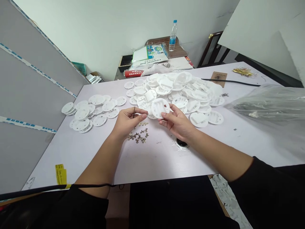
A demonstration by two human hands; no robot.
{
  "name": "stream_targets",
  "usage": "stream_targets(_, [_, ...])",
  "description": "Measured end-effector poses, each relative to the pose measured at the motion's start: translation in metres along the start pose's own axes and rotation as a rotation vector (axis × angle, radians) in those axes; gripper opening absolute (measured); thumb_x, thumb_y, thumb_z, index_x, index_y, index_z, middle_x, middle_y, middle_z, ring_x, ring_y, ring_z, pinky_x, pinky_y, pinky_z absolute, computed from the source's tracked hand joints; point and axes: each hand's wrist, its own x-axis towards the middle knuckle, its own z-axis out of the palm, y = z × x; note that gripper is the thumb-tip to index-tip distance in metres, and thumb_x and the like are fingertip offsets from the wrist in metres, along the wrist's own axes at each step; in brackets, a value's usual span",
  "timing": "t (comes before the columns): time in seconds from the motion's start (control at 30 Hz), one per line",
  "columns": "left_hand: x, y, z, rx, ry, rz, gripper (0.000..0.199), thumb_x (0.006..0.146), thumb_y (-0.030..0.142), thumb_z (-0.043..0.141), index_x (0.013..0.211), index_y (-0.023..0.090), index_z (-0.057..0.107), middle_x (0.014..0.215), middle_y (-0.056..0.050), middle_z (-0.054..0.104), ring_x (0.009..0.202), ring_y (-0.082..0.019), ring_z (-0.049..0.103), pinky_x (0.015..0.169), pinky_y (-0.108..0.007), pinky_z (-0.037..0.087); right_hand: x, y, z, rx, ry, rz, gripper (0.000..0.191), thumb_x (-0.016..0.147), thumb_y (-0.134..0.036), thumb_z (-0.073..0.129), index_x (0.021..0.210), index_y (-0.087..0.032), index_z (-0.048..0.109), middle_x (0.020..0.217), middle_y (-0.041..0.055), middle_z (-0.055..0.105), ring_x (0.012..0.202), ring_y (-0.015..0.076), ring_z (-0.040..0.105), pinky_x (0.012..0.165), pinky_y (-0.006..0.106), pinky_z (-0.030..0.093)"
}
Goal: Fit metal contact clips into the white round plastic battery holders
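My right hand (177,122) holds a round white plastic disc (160,108) upright between thumb and fingers. Close to its left edge, my left hand (130,122) pinches a tiny piece that is too small to name; a thin dark pointed object (134,112) also sticks up at its fingers. Small metal parts (138,137) lie scattered on the table just below and right of my left hand. Behind both hands spreads a large heap of white discs (197,92). A smaller group of similar discs (82,114) lies to the left.
A clear plastic bag (269,101) lies on the white table (147,165) at the right. A black cable (231,83) runs behind it, near a brown card (218,77). A round black-centred fitting (181,143) sits below my right hand. A water bottle (172,36) stands farther back.
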Motion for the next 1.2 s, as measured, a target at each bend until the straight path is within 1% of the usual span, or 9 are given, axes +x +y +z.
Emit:
stream_targets(0.07, [-0.001,0.001,0.001,-0.019,-0.013,0.005,0.029,0.073,0.043,0.086,0.091,0.021,0.080,0.057,0.000,0.055,0.048,-0.006,0.036,0.044,-0.022,0.028,-0.001,0.001,0.000,0.001,-0.016,-0.011,0.048,0.077,-0.021,0.081,0.115,-0.026,0.052,0.099,-0.0007,0.068,0.086,0.0127,0.070,0.088,0.027,0.062])
stream_targets(0.17, [-0.002,0.003,0.002,-0.053,-0.023,0.020,0.029,0.072,0.041,0.086,0.091,0.019,0.080,0.081,-0.006,0.072,0.052,-0.005,0.043,0.046,-0.021,0.034,-0.001,0.002,0.001,0.022,-0.038,-0.020,0.043,0.079,-0.019,0.078,0.114,-0.026,0.053,0.101,0.0003,0.069,0.094,0.0157,0.072,0.099,0.034,0.060])
stream_targets(0.23, [-0.003,0.003,0.004,-0.057,-0.033,0.023,0.029,0.072,0.039,0.087,0.091,0.018,0.080,0.090,-0.008,0.074,0.054,-0.005,0.047,0.047,-0.021,0.037,-0.001,0.002,0.001,0.020,-0.053,-0.022,0.041,0.081,-0.019,0.078,0.114,-0.024,0.054,0.104,0.0016,0.070,0.096,0.0168,0.072,0.102,0.037,0.059])
stream_targets(0.3, [-0.003,0.003,0.005,-0.055,-0.043,0.015,0.029,0.072,0.038,0.087,0.090,0.017,0.079,0.088,-0.008,0.075,0.057,-0.006,0.051,0.049,-0.020,0.040,-0.001,0.003,0.001,-0.035,-0.027,-0.030,0.039,0.080,-0.021,0.079,0.112,-0.022,0.056,0.107,0.0030,0.070,0.095,0.0167,0.071,0.100,0.038,0.058])
stream_targets(0.5, [-0.002,-0.001,0.010,0.002,-0.042,0.037,0.029,0.071,0.039,0.087,0.086,0.016,0.076,0.081,-0.008,0.072,0.070,-0.013,0.062,0.057,-0.023,0.046,0.002,0.009,-0.005,-0.450,0.072,-0.239,0.032,0.077,-0.032,0.081,0.097,-0.019,0.061,0.091,0.0024,0.070,0.081,0.0170,0.068,0.075,0.034,0.058])
stream_targets(0.67, [-0.003,-0.004,0.011,0.201,0.035,0.068,0.031,0.076,0.046,0.081,0.086,0.016,0.075,0.060,-0.001,0.056,0.052,-0.009,0.042,0.047,-0.023,0.030,0.002,0.014,-0.010,-0.820,0.117,-0.377,0.023,0.083,-0.035,0.074,0.100,-0.020,0.068,0.088,0.0038,0.072,0.078,0.0190,0.067,0.073,0.036,0.054])
stream_targets(0.77, [-0.004,-0.003,0.013,0.270,0.042,0.051,0.033,0.078,0.048,0.078,0.085,0.016,0.074,0.054,0.002,0.044,0.049,-0.007,0.031,0.046,-0.022,0.025,0.000,0.015,-0.010,-0.877,0.104,-0.416,0.020,0.085,-0.033,0.071,0.101,-0.020,0.071,0.087,0.0035,0.073,0.075,0.0180,0.066,0.069,0.034,0.052])
stream_targets(1.0, [-0.005,-0.002,0.016,0.339,0.062,0.049,0.031,0.079,0.047,0.077,0.081,0.016,0.073,0.051,0.004,0.040,0.049,-0.007,0.031,0.046,-0.023,0.026,-0.003,0.016,-0.007,-1.008,0.074,-0.542,0.016,0.085,-0.027,0.068,0.098,-0.019,0.072,0.078,0.0004,0.070,0.058,0.0105,0.052,0.053,0.026,0.041])
stream_targets(1.2, [-0.006,-0.005,0.018,0.332,0.064,0.072,0.029,0.079,0.044,0.077,0.079,0.017,0.069,0.054,0.004,0.042,0.050,-0.007,0.031,0.047,-0.023,0.027,-0.003,0.019,-0.004,-1.043,0.013,-0.636,0.014,0.086,-0.023,0.066,0.097,-0.017,0.071,0.084,0.0029,0.071,0.072,0.0141,0.062,0.060,0.027,0.049])
